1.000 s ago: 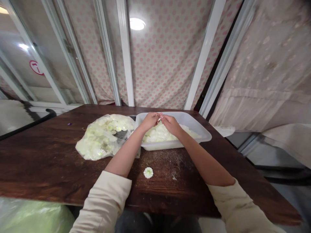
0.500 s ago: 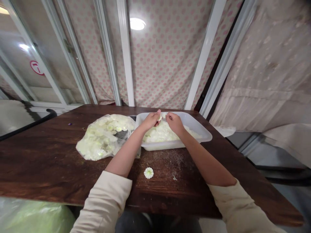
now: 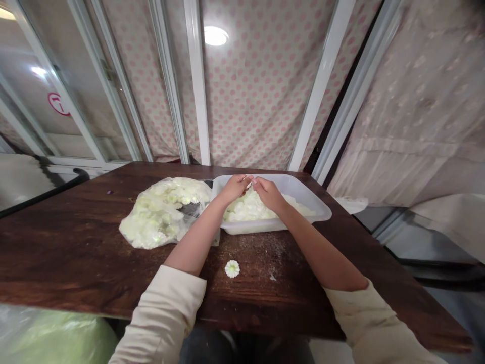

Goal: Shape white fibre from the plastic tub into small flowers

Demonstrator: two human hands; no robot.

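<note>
Over the white plastic tub (image 3: 257, 229), my left hand (image 3: 235, 189) is closed on a small white flower piece (image 3: 249, 186). My right hand (image 3: 268, 194) meets it there, its thumb and finger pinched at the same piece. How much of the piece each hand grips is hidden by the fingers. Below them, a heap of pale white pieces (image 3: 248, 208) fills part of the tub. One white scalloped flower with a greenish centre (image 3: 232, 269) lies flat on the table in front of the tub.
A clear plastic bag of white and pale green flower pieces (image 3: 151, 215) rests left of the tub, touching it. The dark wooden table (image 3: 68, 247) ends at a curtained glass partition. A pale green bag (image 3: 64, 338) sits below the front left edge.
My right hand has moved left to the flower piece, so the fingertips of both hands now meet. The bag, tub and loose flower have stayed put.
</note>
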